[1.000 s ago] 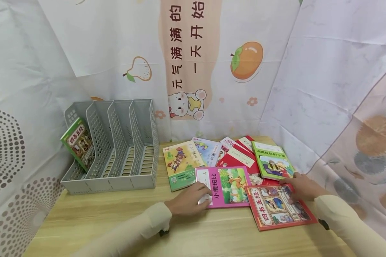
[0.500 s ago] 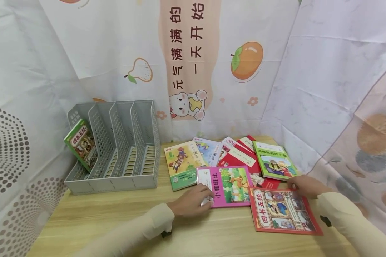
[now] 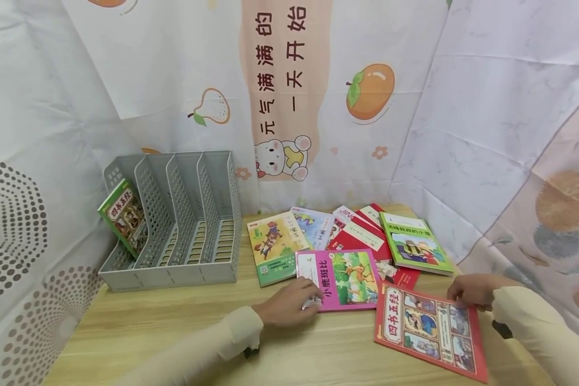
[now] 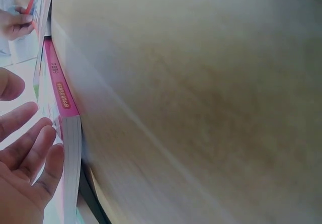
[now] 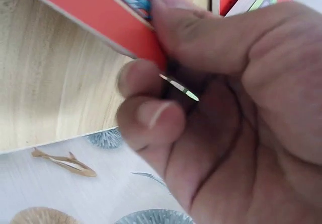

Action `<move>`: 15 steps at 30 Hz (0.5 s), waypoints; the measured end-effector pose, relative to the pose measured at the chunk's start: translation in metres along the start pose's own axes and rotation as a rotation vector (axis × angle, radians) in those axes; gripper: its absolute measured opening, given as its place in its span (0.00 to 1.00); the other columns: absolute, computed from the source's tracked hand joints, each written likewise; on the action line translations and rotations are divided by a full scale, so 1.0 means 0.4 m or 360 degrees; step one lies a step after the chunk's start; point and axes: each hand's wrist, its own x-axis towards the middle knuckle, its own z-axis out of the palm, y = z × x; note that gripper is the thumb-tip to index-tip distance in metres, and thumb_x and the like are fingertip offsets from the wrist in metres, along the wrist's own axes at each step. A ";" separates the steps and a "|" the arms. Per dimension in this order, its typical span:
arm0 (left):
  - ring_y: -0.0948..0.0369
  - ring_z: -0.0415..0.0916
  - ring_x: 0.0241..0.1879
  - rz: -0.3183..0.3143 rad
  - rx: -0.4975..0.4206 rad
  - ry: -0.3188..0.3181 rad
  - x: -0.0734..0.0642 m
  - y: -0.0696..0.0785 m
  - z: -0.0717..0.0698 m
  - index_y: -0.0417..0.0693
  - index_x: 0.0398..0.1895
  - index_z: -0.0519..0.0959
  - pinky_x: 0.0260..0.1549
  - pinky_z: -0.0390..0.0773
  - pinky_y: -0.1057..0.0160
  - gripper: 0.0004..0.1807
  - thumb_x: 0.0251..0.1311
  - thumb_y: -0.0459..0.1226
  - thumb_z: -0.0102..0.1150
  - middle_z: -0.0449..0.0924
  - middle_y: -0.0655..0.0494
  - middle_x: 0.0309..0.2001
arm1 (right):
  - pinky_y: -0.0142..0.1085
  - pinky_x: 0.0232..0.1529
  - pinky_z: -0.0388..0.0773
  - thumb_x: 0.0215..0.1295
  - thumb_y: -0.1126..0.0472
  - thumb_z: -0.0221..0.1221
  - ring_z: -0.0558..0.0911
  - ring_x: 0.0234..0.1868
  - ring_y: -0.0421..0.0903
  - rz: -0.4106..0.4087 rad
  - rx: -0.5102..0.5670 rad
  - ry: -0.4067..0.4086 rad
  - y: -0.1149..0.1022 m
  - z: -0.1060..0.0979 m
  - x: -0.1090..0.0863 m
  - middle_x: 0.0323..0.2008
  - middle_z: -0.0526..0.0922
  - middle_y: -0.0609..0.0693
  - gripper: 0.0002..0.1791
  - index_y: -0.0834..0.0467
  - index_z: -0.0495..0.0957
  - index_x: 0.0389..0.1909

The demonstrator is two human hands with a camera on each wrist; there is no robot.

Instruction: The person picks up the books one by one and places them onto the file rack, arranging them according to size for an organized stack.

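My right hand pinches the upper right corner of a red picture book between thumb and curled fingers. In the right wrist view, that red book's corner sits between the thumb and fingertips. The book lies askew, its right side toward me, overlapping the bottom of the book pile. At the left end of a pink picture book is my left hand, its fingers loosely extended over the cover. The left wrist view shows those relaxed fingers beside the pink book's spine.
Behind lie a yellow-green book, a blue book, red booklets and a green book. A grey file rack stands at the left, with a green-edged book leaning in its leftmost slot. Fabric walls border the wooden table.
The red book has turned clockwise and shifted right and toward me, with my right hand gripping its corner. My left hand has stayed almost still on the pink book.
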 end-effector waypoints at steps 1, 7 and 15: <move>0.68 0.71 0.54 -0.0008 -0.0006 -0.0001 0.000 -0.001 0.000 0.55 0.57 0.81 0.56 0.72 0.66 0.14 0.75 0.47 0.54 0.77 0.65 0.53 | 0.28 0.18 0.61 0.67 0.70 0.58 0.68 0.16 0.38 -0.0058 0.0040 -0.0025 0.007 0.000 -0.002 0.25 0.79 0.46 0.11 0.52 0.80 0.28; 0.69 0.70 0.54 -0.0025 -0.0019 0.0004 0.002 -0.007 0.003 0.56 0.56 0.81 0.56 0.73 0.67 0.14 0.75 0.47 0.55 0.76 0.65 0.53 | 0.25 0.16 0.65 0.75 0.66 0.55 0.72 0.19 0.33 -0.0584 0.0374 -0.0195 0.054 -0.009 0.003 0.35 0.84 0.46 0.06 0.57 0.80 0.38; 0.68 0.71 0.53 -0.0053 -0.0049 0.0002 0.004 -0.004 0.007 0.55 0.57 0.81 0.55 0.73 0.66 0.14 0.74 0.46 0.56 0.78 0.65 0.53 | 0.32 0.13 0.63 0.80 0.69 0.48 0.71 0.20 0.35 -0.0778 0.0716 -0.0280 0.040 -0.017 0.006 0.35 0.86 0.56 0.09 0.67 0.76 0.44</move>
